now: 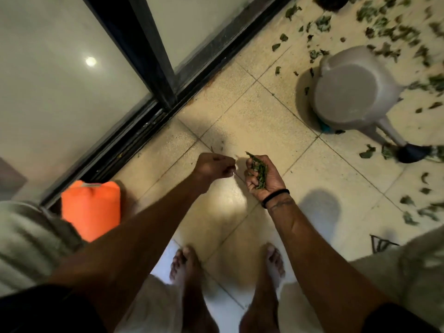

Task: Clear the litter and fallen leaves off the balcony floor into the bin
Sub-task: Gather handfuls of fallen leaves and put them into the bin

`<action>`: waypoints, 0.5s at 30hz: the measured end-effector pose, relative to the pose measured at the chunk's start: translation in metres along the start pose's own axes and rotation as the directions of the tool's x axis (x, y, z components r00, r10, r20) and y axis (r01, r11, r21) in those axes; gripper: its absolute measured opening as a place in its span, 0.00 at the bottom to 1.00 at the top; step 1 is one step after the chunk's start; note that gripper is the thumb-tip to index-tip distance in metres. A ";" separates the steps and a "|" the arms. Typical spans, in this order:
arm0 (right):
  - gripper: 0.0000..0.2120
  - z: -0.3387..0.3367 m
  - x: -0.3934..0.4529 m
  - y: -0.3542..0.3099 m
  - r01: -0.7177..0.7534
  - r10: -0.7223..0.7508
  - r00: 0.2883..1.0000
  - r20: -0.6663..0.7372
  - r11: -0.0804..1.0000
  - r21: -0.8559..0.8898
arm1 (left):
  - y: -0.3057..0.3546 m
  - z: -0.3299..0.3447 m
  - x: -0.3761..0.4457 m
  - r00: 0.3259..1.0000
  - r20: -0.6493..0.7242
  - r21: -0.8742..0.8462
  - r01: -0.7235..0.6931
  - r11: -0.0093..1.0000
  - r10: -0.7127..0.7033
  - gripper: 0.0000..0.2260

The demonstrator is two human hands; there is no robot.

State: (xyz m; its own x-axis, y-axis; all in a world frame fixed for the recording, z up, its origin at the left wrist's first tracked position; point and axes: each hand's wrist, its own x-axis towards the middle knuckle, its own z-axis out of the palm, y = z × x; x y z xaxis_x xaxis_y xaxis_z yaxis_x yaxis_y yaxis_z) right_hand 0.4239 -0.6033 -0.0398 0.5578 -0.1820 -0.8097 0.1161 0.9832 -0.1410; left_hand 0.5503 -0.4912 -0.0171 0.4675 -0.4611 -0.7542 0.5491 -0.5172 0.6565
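Note:
My right hand (263, 175) is cupped palm up around a bunch of green leaves (259, 171) at the middle of the view. Just to its left, my left hand (213, 167) is curled with fingertips pinching a small pale scrap; what it is stays blurred. Many loose green leaves (389, 32) lie scattered over the beige tiled floor (252, 111) at the upper right, and a few more leaves (415, 210) lie at the right edge. An orange container (91, 207) stands by the door track at the lower left.
A grey watering can (353, 92) stands on the floor at the upper right, its spout pointing down-right. A black sliding door frame (153, 68) and track run diagonally on the left. My bare feet (185, 265) stand on the tiles below.

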 end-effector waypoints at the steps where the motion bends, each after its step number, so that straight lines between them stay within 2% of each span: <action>1: 0.12 0.008 -0.025 0.006 -0.009 0.009 1.000 -0.007 1.000 0.000 | 0.012 0.001 -0.030 0.999 0.025 -0.092 0.040 0.995 -0.037 0.03; 3: 0.14 0.027 -0.073 0.018 -0.048 0.047 0.999 -0.027 0.999 -0.006 | 0.034 0.002 -0.085 0.993 0.058 -0.225 0.109 0.968 -0.099 0.04; 6: 0.08 0.069 -0.152 0.033 -0.085 0.081 0.996 -0.048 0.992 -0.089 | 0.075 0.001 -0.175 0.983 0.088 -0.342 0.182 0.922 -0.161 0.06; 10: 0.13 0.124 -0.257 0.055 -0.086 0.070 0.993 -0.094 0.980 -0.181 | 0.117 -0.008 -0.284 0.972 0.056 -0.391 0.232 0.891 -0.229 0.05; 15: 0.11 0.167 -0.367 0.095 -0.081 0.055 0.992 -0.110 0.964 -0.255 | 0.139 -0.036 -0.401 0.969 0.067 -0.426 0.244 0.871 -0.239 0.07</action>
State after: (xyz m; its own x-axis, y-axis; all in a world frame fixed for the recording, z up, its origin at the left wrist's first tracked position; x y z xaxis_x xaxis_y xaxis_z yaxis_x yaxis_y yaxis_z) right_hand 0.3675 -0.4453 0.3388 0.4697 -0.1254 -0.8739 -0.1426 0.9661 -0.2153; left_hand 0.4646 -0.3524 0.3761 0.2757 -0.3715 -0.8866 0.8874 -0.2563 0.3833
